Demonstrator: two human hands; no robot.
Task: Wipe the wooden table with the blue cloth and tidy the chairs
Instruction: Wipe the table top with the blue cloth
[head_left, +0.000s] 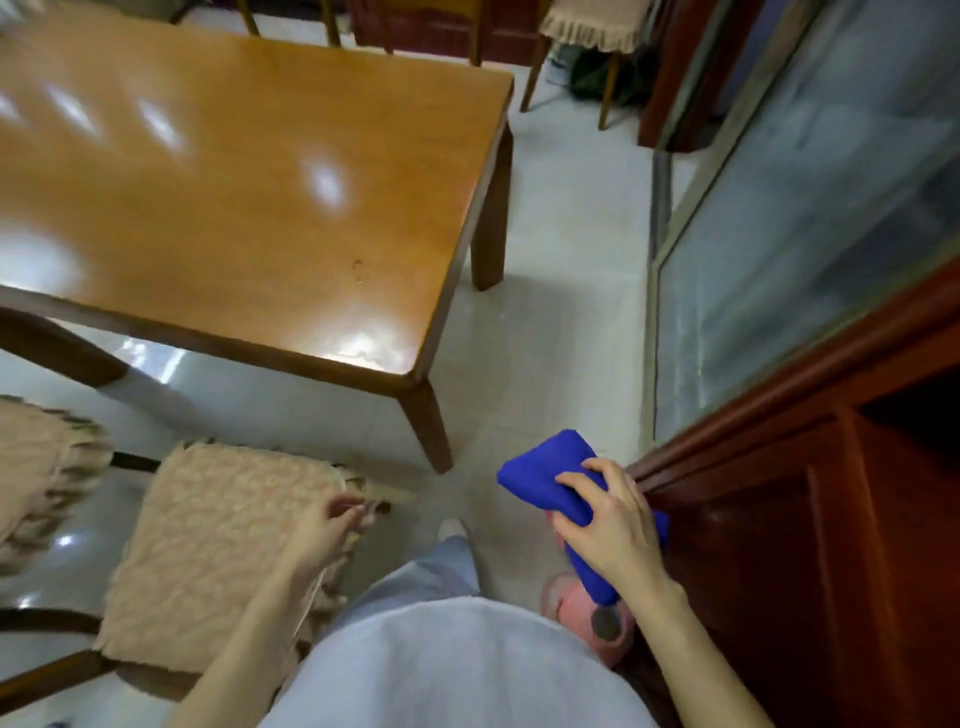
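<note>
The wooden table (249, 171) fills the upper left, its glossy top bare, with a small red speck near the front right. My right hand (610, 525) grips a folded blue cloth (550, 478) in the air, below and to the right of the table's near corner. My left hand (324, 530) is at the right edge of the beige cushion on a chair (218, 551) at lower left, its fingers curled at the cushion's fringe. The chair stands pulled out from the table.
A second cushioned chair (36, 467) is at the left edge. More chairs (592, 26) stand beyond the table's far end. A dark red wooden cabinet (831, 519) and a glass sliding door (810, 218) line the right side. Pale tiled floor (561, 291) runs between table and door.
</note>
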